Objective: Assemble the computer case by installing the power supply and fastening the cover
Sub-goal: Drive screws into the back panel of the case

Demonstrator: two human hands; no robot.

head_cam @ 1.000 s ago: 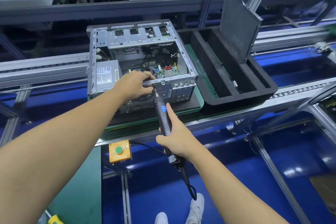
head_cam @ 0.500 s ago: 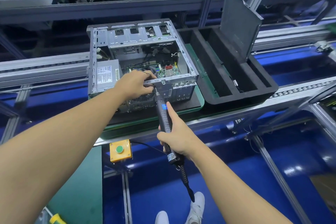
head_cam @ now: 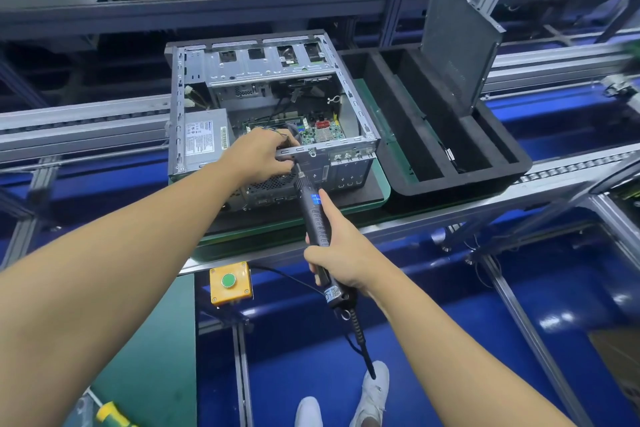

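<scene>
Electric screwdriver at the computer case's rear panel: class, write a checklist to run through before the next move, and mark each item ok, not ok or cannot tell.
1. Right hand grips the electric screwdriver: ok.
2. Left hand holds the computer case by its rear top rail: ok.
3. Screwdriver tip seated on a screw: cannot tell; the left hand hides it.
4. Case holds the power supply: ok.
5. Case side closed: not ok; it stands open.
6. Screwdriver's cord hangs free below the right hand: ok.
</scene>
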